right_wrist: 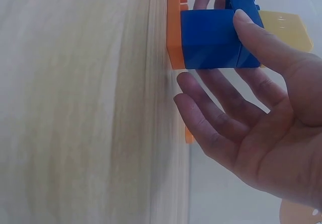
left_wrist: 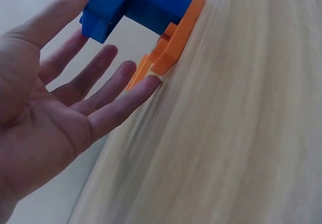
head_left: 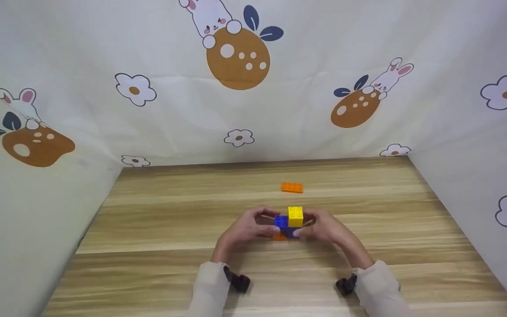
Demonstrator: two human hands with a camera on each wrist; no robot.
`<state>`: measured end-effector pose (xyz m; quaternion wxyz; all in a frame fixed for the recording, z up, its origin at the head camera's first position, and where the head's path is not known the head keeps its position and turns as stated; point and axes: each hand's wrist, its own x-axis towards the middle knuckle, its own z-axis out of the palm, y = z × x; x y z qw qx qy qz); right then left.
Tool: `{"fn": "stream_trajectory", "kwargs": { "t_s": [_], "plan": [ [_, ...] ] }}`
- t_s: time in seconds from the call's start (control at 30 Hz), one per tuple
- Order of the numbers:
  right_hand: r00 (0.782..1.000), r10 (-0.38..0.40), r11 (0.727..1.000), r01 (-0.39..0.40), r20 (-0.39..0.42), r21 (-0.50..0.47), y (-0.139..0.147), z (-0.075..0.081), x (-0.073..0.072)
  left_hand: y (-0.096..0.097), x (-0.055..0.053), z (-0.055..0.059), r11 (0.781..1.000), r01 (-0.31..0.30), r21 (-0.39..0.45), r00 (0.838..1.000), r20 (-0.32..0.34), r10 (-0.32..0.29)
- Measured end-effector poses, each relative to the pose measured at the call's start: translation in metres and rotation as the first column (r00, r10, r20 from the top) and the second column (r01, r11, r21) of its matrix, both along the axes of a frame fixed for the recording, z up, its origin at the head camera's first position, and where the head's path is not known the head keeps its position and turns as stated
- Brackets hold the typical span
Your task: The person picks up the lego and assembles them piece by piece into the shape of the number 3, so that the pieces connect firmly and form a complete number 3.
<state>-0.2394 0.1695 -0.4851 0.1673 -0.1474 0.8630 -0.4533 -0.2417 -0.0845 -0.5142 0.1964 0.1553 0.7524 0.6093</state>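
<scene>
One left hand [head_left: 250, 225] is pinching the overhanging blue rectangular plastic brick [left_wrist: 108, 12] of a stack [right_wrist: 216, 38] standing on the wood-grain tabletop [head_left: 156, 220]; beneath its yellow plastic cube [head_left: 295, 216], the right hand [head_left: 324, 226] is pinching too, both hands' spare fingers [right_wrist: 216, 108] extending loosely. Probably light, stiff, slick, the stack is inviting grip along flat blue sides.

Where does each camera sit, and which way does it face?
Head: on the head, looking forward and down at a wooden table; left hand, right hand and cream sleeves show.
Left wrist: worn there, facing blue plastic bricks; left hand shows, right barely.
Right wrist: worn there, facing the same bricks; right hand shows, left partly.
Shared: both wrist views show a flat orange plastic brick underneath.
</scene>
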Motion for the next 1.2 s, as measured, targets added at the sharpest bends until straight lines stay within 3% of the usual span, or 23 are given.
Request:
{"fn": "stream_trajectory", "kwargs": {
  "t_s": [0.17,0.47,0.67,0.83,1.0,1.2],
  "plan": [
    [1.000,0.009,1.000,-0.009,-0.002,0.000,-0.001,0.000,0.000,0.001,-0.001,-0.004,0.998,0.023,0.060,0.996,0.089,-0.028],
    [0.998,0.052,0.998,-0.051,-0.026,0.024,-0.002,0.001,0.002,-0.001,0.000,-0.007,1.000,-0.014,0.028,0.996,0.090,0.012],
    [0.996,0.091,0.994,-0.092,0.024,0.051,0.004,0.008,0.001,-0.001,0.001,-0.007,0.999,-0.024,-0.029,0.998,0.056,0.025],
    [0.993,0.122,0.993,-0.122,0.002,-0.005,0.022,0.021,-0.006,0.000,0.001,-0.006,0.998,-0.036,-0.058,0.999,0.005,0.036],
    [0.985,0.146,0.989,-0.147,-0.092,0.003,0.034,0.033,-0.016,0.000,0.001,-0.007,0.998,-0.043,-0.049,0.999,0.025,0.044],
    [0.987,0.054,0.999,-0.055,-0.149,-0.003,0.035,0.037,-0.037,0.002,-0.002,-0.008,0.999,-0.037,-0.027,0.998,0.050,0.038]
  ]
}}
